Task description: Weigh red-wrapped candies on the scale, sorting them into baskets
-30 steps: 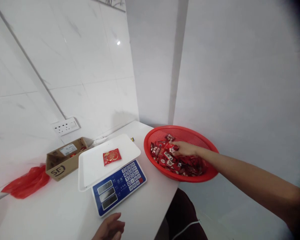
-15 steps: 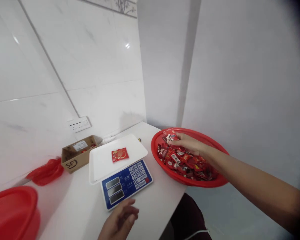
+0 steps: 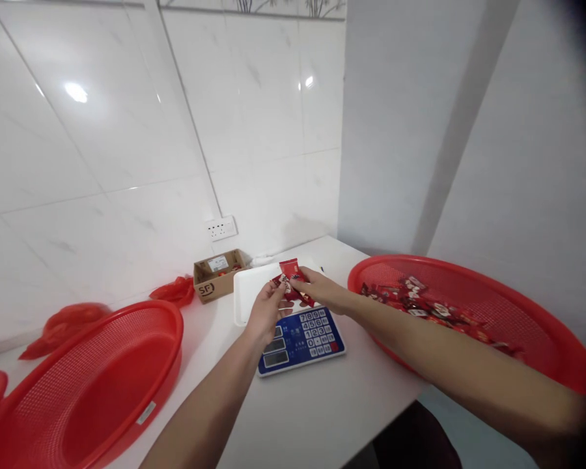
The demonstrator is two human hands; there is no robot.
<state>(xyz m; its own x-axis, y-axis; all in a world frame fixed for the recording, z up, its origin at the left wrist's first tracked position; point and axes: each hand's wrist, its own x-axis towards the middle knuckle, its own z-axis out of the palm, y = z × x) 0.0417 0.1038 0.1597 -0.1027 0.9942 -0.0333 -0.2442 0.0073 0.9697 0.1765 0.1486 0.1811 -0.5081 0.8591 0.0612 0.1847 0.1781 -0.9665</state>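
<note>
Above the white pan [image 3: 247,292] of a digital scale [image 3: 303,344], my two hands meet around a few small red snack packets [image 3: 289,268]. My left hand [image 3: 267,309] pinches them from the left, thumb on top. From the right, my right hand [image 3: 323,287] grips the same bunch, its fingers partly behind the packets. How many packets each hand has cannot be made out. The hands and packets cover much of the pan, and the packet that lay on it is hidden. My left hand also hides part of the scale's displays.
At right stands a red mesh basket [image 3: 522,296] with many red packets [image 3: 439,311]. Another red basket [image 3: 122,365] is at left. Behind are an open cardboard box [image 3: 212,288], red plastic bags [image 3: 174,290] and a wall socket [image 3: 221,228]. A wall borders the table at right.
My right hand has come from the right basket to above the scale with red packets. My left hand has risen to meet it and closed on them. The view has turned left.
</note>
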